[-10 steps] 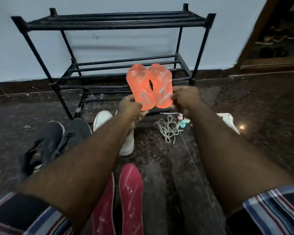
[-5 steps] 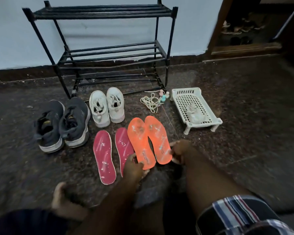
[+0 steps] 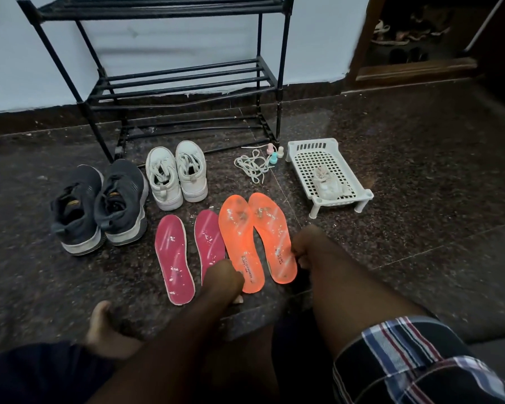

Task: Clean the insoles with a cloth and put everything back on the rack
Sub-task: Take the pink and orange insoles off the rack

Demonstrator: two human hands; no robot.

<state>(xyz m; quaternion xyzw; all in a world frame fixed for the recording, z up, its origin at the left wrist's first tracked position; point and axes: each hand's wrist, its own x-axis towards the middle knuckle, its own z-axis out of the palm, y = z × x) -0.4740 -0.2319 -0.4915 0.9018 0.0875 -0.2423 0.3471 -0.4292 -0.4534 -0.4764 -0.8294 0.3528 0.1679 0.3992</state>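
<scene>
Two orange insoles, the left orange insole (image 3: 241,243) and the right orange insole (image 3: 273,234), lie flat on the dark floor, speckled with white dirt. My left hand (image 3: 225,277) holds the heel end of the left one. My right hand (image 3: 303,247) pinches the right one's outer edge with curled fingers. Two red insoles (image 3: 174,258) lie just left of them, the nearer one partly hidden by my left hand. A crumpled pale cloth (image 3: 327,182) sits in a white plastic basket (image 3: 301,158) at the right. The black rack (image 3: 187,80) stands against the wall with bare shelves.
A pair of dark sneakers (image 3: 99,205) and a pair of white sneakers (image 3: 177,176) stand in front of the rack. White laces (image 3: 252,166) and small pastel bottles (image 3: 274,154) lie beside the basket. A bare foot (image 3: 105,328) rests at lower left. A doorway opens at the upper right.
The orange insoles, held up in front of the rack a second ago, have come down onto the floor beside the red ones. My hands stay at their heel ends.
</scene>
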